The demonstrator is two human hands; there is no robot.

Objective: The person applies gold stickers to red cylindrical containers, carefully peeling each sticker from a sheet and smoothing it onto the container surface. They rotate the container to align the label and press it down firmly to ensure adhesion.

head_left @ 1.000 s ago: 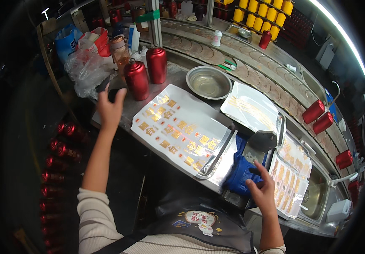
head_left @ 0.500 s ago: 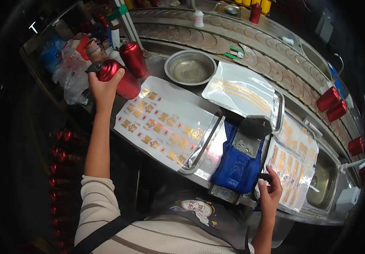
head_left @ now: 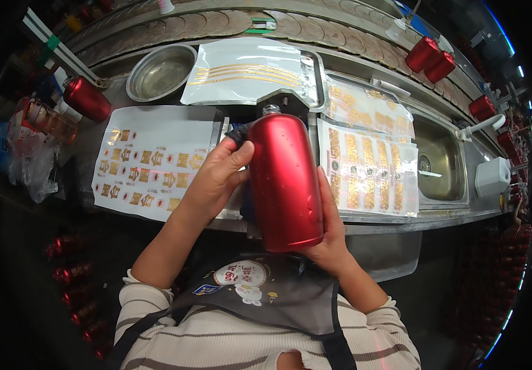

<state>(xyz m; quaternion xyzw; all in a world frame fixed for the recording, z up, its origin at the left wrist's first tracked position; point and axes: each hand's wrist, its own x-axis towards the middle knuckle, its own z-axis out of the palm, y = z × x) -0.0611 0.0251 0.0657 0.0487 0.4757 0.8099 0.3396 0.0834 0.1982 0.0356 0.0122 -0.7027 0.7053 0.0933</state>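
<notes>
Upright in front of me is a glossy red bottle (head_left: 287, 185) with a short neck and water drops on its side. My left hand (head_left: 213, 176) is closed at its upper left side, with a dark, crumpled-looking piece (head_left: 237, 135) at the fingers beside the shoulder. Around the lower right side and base curls my right hand (head_left: 330, 231), its fingers partly hidden behind the bottle. Behind the bottle stands a dark metal stand (head_left: 287, 98), its blue-wrapped part mostly covered. To the left lies a white sheet of gold decals (head_left: 173, 126); another decal sheet (head_left: 367, 172) lies to the right.
A metal bowl (head_left: 161, 73) stands behind the left sheet, near another red bottle (head_left: 87, 98). A sheet with long gold strips (head_left: 247, 55) lies on a tray at the back. A sink (head_left: 441, 160) with a white faucet (head_left: 482, 127) is at the right. A conveyor (head_left: 340, 37) runs behind.
My left hand has brought the red bottle from the far left to the middle. My right hand has left the blue-wrapped stand's handle area and now holds the bottle's base. The view has turned right.
</notes>
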